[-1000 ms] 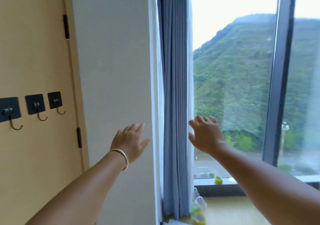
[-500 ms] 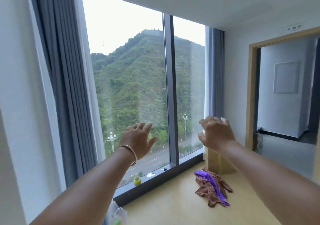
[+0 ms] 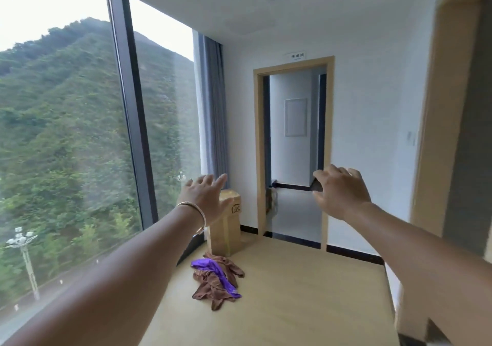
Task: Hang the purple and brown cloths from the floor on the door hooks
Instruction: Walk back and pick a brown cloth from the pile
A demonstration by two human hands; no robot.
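Cloths, purple cloth (image 3: 217,272) over brown cloth (image 3: 213,287), now sit lower-centre beneath my left hand (image 3: 206,199) and right hand (image 3: 339,191), both spread wide, holding nothing.

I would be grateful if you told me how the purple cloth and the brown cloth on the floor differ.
The purple cloth is bright and glossy; the brown cloth is dull and matte. The purple cloth shows as a narrow strip, while the brown cloth spreads wider in a crumpled heap. The purple cloth lies across the top of the brown cloth. Both lie on the floor beside the cardboard box, untouched by either hand.
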